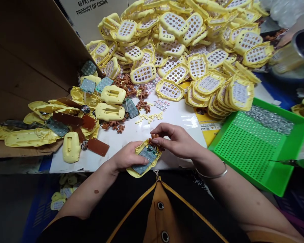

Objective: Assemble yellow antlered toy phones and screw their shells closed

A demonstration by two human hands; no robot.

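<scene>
My left hand [130, 156] grips a yellow plastic toy shell [135, 172], its thumb lying over the circuit board [146, 157] seated inside. Thin wires show near the board's upper end. At that same end my right hand [171, 140] pinches a small brown plastic antler piece [155, 136] between thumb and fingers, against or just above the shell's rim; the exact contact is hidden by the fingers. Beyond the hands lie more brown antler pieces [114, 125], tiny yellow parts [152, 117] and a sheet of small keypad buttons [162, 104].
A large heap of yellow keypad shells [176, 25] fills the back. Back shells [110, 112] and loose boards [98, 147] lie at left beside a cardboard box [27, 60]. A green basket [239, 162] with screws [268, 118] stands right, near a screwdriver tip [283, 162].
</scene>
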